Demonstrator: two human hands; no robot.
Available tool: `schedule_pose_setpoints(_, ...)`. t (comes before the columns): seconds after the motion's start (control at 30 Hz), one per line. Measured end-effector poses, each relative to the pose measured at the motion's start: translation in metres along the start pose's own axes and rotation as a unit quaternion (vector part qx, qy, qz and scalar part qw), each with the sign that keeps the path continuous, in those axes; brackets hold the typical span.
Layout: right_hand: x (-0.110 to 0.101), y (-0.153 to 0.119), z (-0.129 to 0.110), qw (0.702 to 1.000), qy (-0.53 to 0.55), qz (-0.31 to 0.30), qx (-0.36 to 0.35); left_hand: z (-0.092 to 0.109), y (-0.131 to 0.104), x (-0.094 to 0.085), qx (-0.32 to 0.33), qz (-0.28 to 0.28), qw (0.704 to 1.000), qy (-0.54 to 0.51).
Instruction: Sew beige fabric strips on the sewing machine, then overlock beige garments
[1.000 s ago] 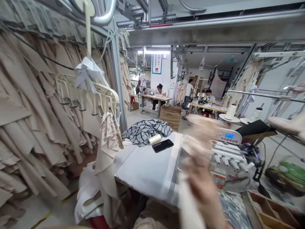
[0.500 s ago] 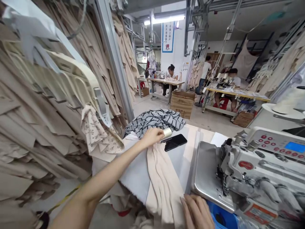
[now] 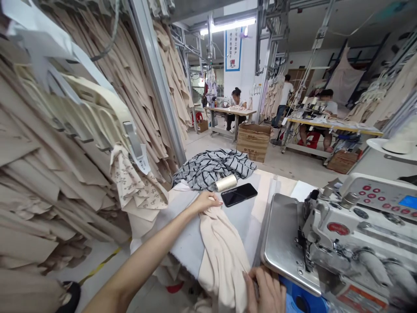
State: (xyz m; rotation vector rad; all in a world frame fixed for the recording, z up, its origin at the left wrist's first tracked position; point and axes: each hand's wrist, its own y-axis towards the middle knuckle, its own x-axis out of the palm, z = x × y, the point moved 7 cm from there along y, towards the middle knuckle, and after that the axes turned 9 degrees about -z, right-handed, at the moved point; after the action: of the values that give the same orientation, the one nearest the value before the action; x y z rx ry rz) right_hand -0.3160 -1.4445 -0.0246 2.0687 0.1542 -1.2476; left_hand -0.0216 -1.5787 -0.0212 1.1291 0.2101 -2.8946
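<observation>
A length of beige fabric [image 3: 223,256] lies gathered down the front of the table, its lower end hanging past the edge. My left hand [image 3: 207,202] pinches its far end, just left of a black phone [image 3: 239,194]. At the near end, my right hand [image 3: 265,289] has its fingers closed on the fabric's right edge, beside the metal plate of the sewing machine [image 3: 345,234]. Behind the phone lies a cream thread spool [image 3: 226,183], touching neither hand. A striped grey cloth [image 3: 211,167] is heaped at the back.
Hangers with beige garments [image 3: 137,191] crowd the left, beside a slanted metal post [image 3: 159,82]. A blue object [image 3: 301,300] sits below the machine plate. Beyond the table stand a cardboard box [image 3: 253,141] and two worktables with seated people; another person stands behind.
My left hand has moved slightly toward me, away from the spool, which now shows in full. The fabric's far end has shifted with it. My right hand stays at the near end.
</observation>
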Motion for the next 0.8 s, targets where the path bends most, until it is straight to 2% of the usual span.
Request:
schedule_pose_setpoints(0.07, -0.006, 0.0, -0.001, 0.996, 0.094, 0.011, -0.004, 0.016, -0.013, -0.018, 0.04, 0.029, 0.999, -0.007)
schedule_pose_setpoints(0.13, -0.015, -0.001, -0.012, 0.981, 0.184, 0.023, -0.05, 0.037, -0.032, -0.038, 0.088, 0.069, 0.994, -0.008)
schedule_pose_setpoints(0.23, -0.029, -0.001, -0.028, 0.963, 0.258, 0.049, -0.061, 0.072, -0.066, -0.063, 0.156, 0.11, 0.982, 0.005)
schedule_pose_setpoints(0.33, -0.041, 0.006, -0.041, 0.967, 0.244, 0.065, -0.042, 0.106, -0.096, -0.079, 0.21, 0.128, 0.969, 0.031)
schedule_pose_setpoints(0.43, -0.046, 0.019, -0.047, 0.981, 0.184, 0.049, -0.042, 0.136, -0.121, -0.09, 0.26, 0.132, 0.955, 0.054)
schedule_pose_setpoints(0.5, -0.047, 0.024, -0.045, 0.98, 0.191, 0.036, -0.04, 0.152, -0.134, -0.094, 0.288, 0.121, 0.948, 0.063)
schedule_pose_setpoints(0.6, -0.051, 0.021, -0.044, 0.975, 0.215, 0.027, -0.056, 0.167, -0.148, -0.098, 0.311, 0.102, 0.943, 0.066)
schedule_pose_setpoints(0.67, -0.06, 0.015, -0.049, 0.983, 0.162, 0.048, -0.072, 0.169, -0.15, -0.099, 0.303, 0.098, 0.946, 0.06)
schedule_pose_setpoints(0.73, -0.072, 0.007, -0.064, 0.987, 0.084, 0.082, -0.111, 0.166, -0.147, -0.098, 0.282, 0.096, 0.953, 0.047)
schedule_pose_setpoints(0.8, -0.082, 0.0, -0.081, 0.981, 0.054, 0.109, -0.154, 0.162, -0.143, -0.096, 0.266, 0.094, 0.959, 0.029)
